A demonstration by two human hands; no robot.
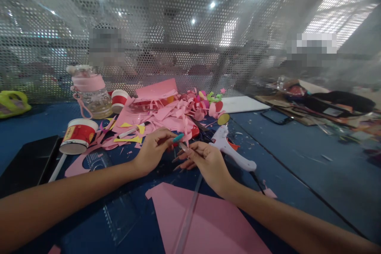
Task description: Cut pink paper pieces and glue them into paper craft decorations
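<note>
- Left hand (150, 151): thumb and forefinger together at a small pink paper strip (187, 131); contact partly hidden, cannot tell if clamped.
- Right hand (212, 164): thumb and forefinger clamped on strip's lower end.
- Strip: above desk (80, 228), midway between near and far edges.
- White glue gun (235, 152): just beside right hand.
- Pink sheet (217, 224): toward near edge.

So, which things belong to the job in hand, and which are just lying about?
Likely in the job: small pink piece between the hands, large pink sheet, white glue gun.
Apparently lying about: bottle, nearer paper cup, white sheet.
</note>
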